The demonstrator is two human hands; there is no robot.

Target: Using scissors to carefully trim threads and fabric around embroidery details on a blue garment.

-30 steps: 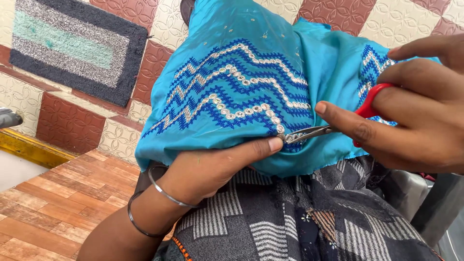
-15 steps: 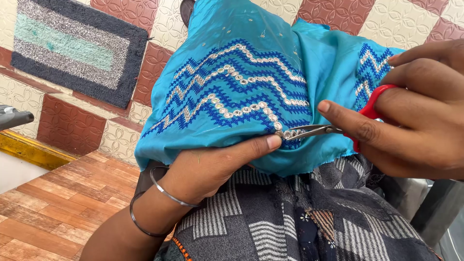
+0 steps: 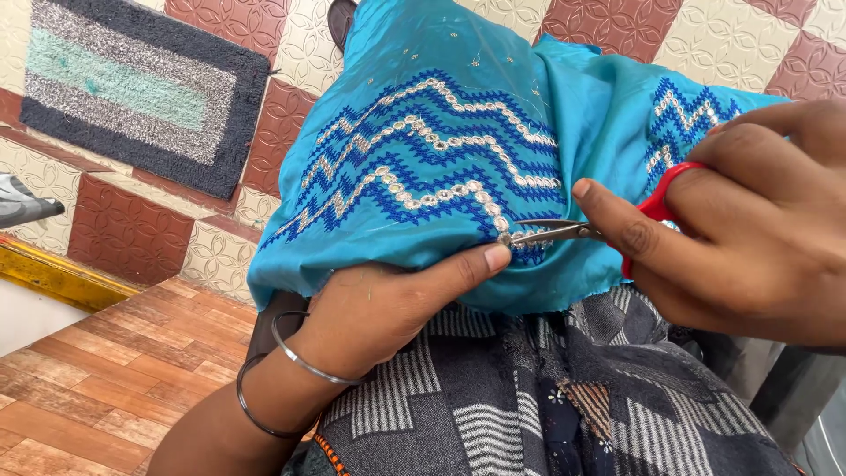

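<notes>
The turquoise cloth (image 3: 546,115) is draped over my lap and knee, its dark blue zigzag embroidery (image 3: 414,167) with rows of small silver sequins facing up at me, pulled smooth over the knee so the stitching lies flat where I can see it. My left hand (image 3: 379,308) comes up from below the hem, thumb pressed on the edge of the cloth just beside the lower end of the zigzag, pinning that spot taut so the fabric does not slide. My right hand (image 3: 749,238) is closed around the red handles of a small pair of scissors (image 3: 564,232), index finger laid along the top to steady them; the thin metal blades point left and their tips meet the embroidery right by my left thumb, nearly closed as far as I can tell. The two hands are close together, almost touching at the blades. Under the cloth is my grey and black patterned garment (image 3: 529,397); two thin bangles (image 3: 300,370) sit on my left wrist. Beyond, a grey and green mat (image 3: 132,97) lies on the red and cream tiles (image 3: 123,229), well apart. My right hand hides the scissor handles and part of the second embroidered patch.
</notes>
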